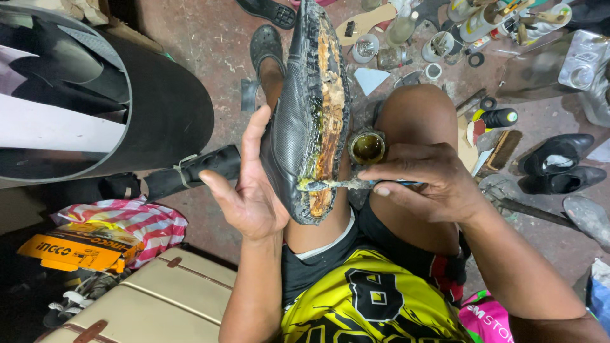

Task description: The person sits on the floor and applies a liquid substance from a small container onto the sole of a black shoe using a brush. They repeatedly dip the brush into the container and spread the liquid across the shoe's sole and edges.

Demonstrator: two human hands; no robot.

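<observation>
Left grip: the left hand (251, 190) is spread, palm and fingers cupping the upper of a black shoe (298, 121) from the left side; the thumb stands free and points up beside the shoe.
Right grip: the right hand (432, 181) is pressed together, pinching a thin brush (346, 184) between thumb and fingertips.
Shoe: stands on edge just right of the left grip, toe pointing away from the person, underside turned toward the right grip. The sole is off; the bare bottom shows brown and yellow, glossy in patches.
Brush: reaches left from the right grip; its tip touches the shoe's bottom near the heel end, wet with yellowish paste.
Glue tin: a small round tin (366, 147) of amber liquid sits just above the right grip, between the shoe and the person's knee.
Floor beyond the right grip: a pair of black dress shoes (556, 162), a wooden-backed brush (504, 150), a black bottle with a yellow end (497, 118), jars and tape rolls farther off.
Left of the left grip: a large black drum (159, 108), a striped bag (136, 219), a beige suitcase (165, 298) nearer the person.
Clothing: yellow and black jersey (368, 298), black shorts.
</observation>
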